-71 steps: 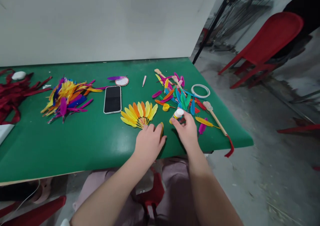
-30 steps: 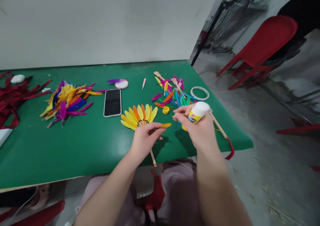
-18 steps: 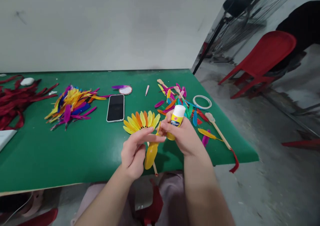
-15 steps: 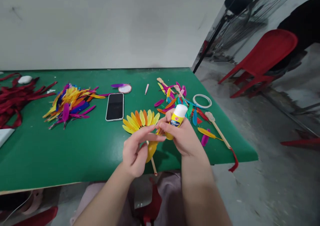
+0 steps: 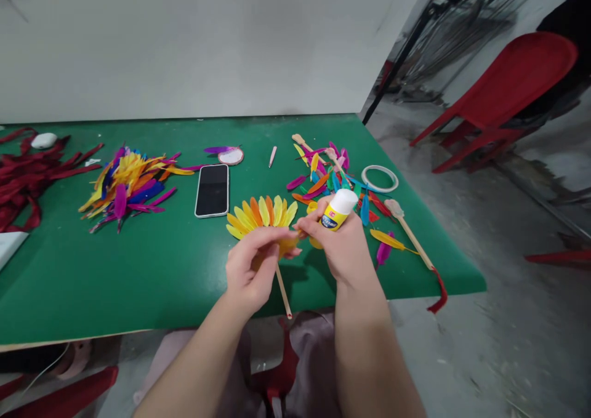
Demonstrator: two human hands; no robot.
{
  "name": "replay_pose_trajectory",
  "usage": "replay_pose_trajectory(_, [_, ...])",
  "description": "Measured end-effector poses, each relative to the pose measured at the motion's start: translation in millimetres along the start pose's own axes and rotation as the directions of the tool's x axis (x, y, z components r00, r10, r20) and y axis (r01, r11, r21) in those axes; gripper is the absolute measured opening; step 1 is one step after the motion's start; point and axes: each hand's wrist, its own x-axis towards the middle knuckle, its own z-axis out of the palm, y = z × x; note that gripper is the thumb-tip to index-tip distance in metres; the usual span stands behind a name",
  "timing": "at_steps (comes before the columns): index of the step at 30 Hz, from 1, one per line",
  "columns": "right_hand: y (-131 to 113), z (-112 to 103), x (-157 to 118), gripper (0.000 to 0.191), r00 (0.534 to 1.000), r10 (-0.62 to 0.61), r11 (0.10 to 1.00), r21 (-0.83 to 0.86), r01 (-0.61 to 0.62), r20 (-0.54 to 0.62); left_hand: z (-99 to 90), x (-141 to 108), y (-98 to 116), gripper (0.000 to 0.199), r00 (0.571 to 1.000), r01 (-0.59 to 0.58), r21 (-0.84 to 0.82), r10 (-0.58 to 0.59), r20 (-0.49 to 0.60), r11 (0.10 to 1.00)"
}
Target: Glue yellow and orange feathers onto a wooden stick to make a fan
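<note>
Far to the left of the phone I have one heap of dark red cloth ribbon (image 5: 28, 181), with one rounded white plastic case (image 5: 44, 140) resting on it. Nearer the phone, also on its left, lies one pile of multicoloured feathers (image 5: 133, 181), too tangled to count. Then comes the one black-screened, white-edged phone (image 5: 212, 190), flat on the green tabletop (image 5: 180, 270). Just beyond its top edge are one purple feather (image 5: 218, 150) and one round white disc (image 5: 230, 156).

To the phone's right and nearer me, I count about ten yellow and orange feathers in one fan (image 5: 263, 212), just past the fingers of my left hand (image 5: 252, 270); its one wooden handle (image 5: 283, 293) shows below that hand. My left hand curls around one slim yellow feather (image 5: 290, 244), which points across to my right hand (image 5: 344, 245). That hand grips one yellow glue stick (image 5: 339, 209), white end up; I can't tell whether its fingertips touch the feather.

Farther right of the phone sit one slim pale pink tool (image 5: 273, 156), a second feather pile (image 5: 318, 178), three wooden sticks (image 5: 410, 236) and one white tape ring (image 5: 380, 178).
</note>
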Motion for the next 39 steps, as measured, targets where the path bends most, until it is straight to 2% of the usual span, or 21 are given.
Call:
replay_pose_trajectory(2, [0,-1,-1,0.030,0.999,-0.007,0.999,-0.053,0.004,-0.050,0.0,4,-1,0.030,0.996,0.083,-0.012,-0.083,-0.040,0.996])
replay_pose_trajectory(4, [0,-2,-1,0.031,0.996,-0.035,0.990,-0.140,0.023,-0.085,-1.4,9,-3,0.030,0.976,0.219,0.041,-0.219,-0.021,0.975])
replay_pose_trajectory(7, [0,-2,-2,0.028,0.988,-0.125,0.954,-0.282,0.096,-0.087,-4.0,14,-6,0.018,0.909,0.399,0.168,-0.413,0.056,0.901])
replay_pose_trajectory(9, [0,-2,-2,0.026,0.984,-0.162,0.934,-0.333,0.130,-0.070,-4.4,16,-7,0.016,0.878,0.456,0.183,-0.474,0.066,0.871])
replay_pose_trajectory(13, [3,0,-1,0.025,0.989,-0.146,0.936,-0.326,0.131,-0.022,-2.2,17,-7,0.021,0.847,0.528,0.100,-0.532,0.010,0.843])
replay_pose_trajectory(20, [6,3,0,0.020,0.989,-0.140,0.924,-0.353,0.145,0.038,-0.9,19,-8,0.024,0.846,0.533,0.051,-0.531,-0.045,0.845])
replay_pose_trajectory(27, [3,4,-2,0.015,0.984,-0.161,0.883,-0.436,0.176,0.071,-3.1,18,-12,0.024,0.845,0.533,-0.043,-0.535,-0.029,0.845])
replay_pose_trajectory(33, [6,5,-2,0.014,0.983,-0.175,0.868,-0.462,0.184,0.063,-6.6,20,-17,0.020,0.877,0.470,0.077,-0.454,-0.158,0.880])
replay_pose_trajectory(36, [7,5,-3,0.014,0.978,-0.193,0.857,-0.473,0.205,0.074,-8.1,19,-19,0.015,0.896,0.432,0.147,-0.406,-0.178,0.890])
replay_pose_trajectory(39, [7,6,-3,0.012,0.976,-0.202,0.848,-0.483,0.218,0.085,-8.0,18,-20,0.012,0.886,0.447,0.119,-0.420,-0.197,0.887])
